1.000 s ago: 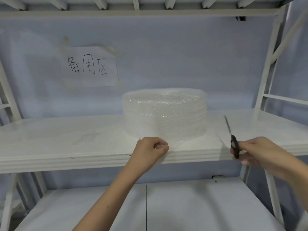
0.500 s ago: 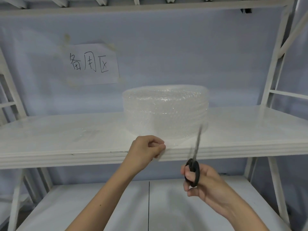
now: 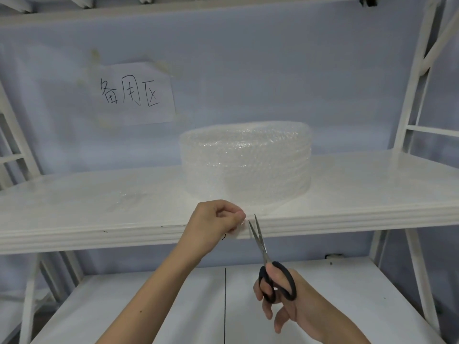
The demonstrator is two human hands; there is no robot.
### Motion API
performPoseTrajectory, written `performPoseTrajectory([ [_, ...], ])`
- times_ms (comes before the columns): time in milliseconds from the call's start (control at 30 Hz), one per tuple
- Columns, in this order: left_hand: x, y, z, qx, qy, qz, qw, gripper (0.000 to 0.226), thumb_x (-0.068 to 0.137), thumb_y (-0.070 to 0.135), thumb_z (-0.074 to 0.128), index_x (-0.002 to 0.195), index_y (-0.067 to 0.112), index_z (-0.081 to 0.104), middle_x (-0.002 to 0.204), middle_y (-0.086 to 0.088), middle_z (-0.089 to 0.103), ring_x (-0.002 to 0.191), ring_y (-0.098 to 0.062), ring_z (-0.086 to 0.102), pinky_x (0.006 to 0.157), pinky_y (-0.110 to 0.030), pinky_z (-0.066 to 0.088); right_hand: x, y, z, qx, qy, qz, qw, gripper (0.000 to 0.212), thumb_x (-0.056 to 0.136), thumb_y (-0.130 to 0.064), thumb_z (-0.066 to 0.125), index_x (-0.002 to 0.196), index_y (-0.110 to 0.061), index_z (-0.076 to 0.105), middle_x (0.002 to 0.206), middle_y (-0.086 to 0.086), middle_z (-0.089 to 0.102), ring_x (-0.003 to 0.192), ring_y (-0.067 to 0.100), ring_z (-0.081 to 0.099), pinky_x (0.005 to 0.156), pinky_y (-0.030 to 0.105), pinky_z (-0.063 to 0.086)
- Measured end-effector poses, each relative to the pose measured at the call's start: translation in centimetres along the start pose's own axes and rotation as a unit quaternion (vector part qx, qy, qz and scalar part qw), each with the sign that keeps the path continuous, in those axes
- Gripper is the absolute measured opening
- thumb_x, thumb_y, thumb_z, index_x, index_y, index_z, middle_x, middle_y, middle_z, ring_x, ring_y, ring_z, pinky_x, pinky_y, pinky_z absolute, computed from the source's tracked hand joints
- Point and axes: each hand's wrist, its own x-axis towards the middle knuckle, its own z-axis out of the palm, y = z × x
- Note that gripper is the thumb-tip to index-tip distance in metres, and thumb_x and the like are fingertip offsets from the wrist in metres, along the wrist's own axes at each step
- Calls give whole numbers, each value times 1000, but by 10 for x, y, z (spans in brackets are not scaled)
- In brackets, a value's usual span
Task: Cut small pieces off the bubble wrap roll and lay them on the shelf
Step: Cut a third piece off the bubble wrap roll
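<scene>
A clear bubble wrap roll [image 3: 246, 161] stands on end in the middle of the white shelf [image 3: 99, 194]. Its loose end runs forward over the shelf's front edge, and my left hand [image 3: 214, 222] pinches it there. My right hand [image 3: 280, 291] holds black-handled scissors [image 3: 265, 264] below the shelf edge. Their blades are slightly apart and point up, with the tips just right of my left fingers at the loose end.
A paper sign [image 3: 131, 94] with handwritten characters is taped to the blue wall behind. White uprights [image 3: 409, 95] frame the shelf on the right. A lower white shelf [image 3: 173, 306] lies under my arms.
My right hand swung the scissors from the shelf's right side down and left, then raised the blades to the pinched end. My left hand kept its hold.
</scene>
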Motion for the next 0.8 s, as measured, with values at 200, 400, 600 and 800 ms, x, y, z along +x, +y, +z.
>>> performPoseTrajectory([
  [200,-3,0,4,-39,-1,-4,999,4,84,9,73,84,5,73,64,-9,64,52,-6,57,54,-14,46,14,-20,1,-36,-15,-50,998,47,76,-58,58,61,-14,50,73,3,56,57,21,52,47,29,47],
  [400,0,0,0,-49,-6,-22,999,12,83,13,75,87,2,72,65,-7,64,55,-9,57,60,-21,48,25,-26,-10,-52,-38,-80,995,48,75,-57,62,63,-13,48,69,0,53,56,20,50,48,29,47],
  [600,1,0,-1,-74,-11,-36,997,7,83,12,75,84,7,70,66,-6,67,56,-9,58,60,-20,47,33,-24,-11,-61,-34,-105,992,44,69,-53,65,62,-10,57,59,1,51,48,17,48,52,30,47],
  [800,-3,0,0,-64,-33,-28,997,7,83,10,75,79,9,69,63,-7,64,54,-9,57,56,-15,46,37,-25,-14,-49,-73,-121,989,56,66,-67,71,59,-14,52,69,3,52,52,20,48,49,31,49],
])
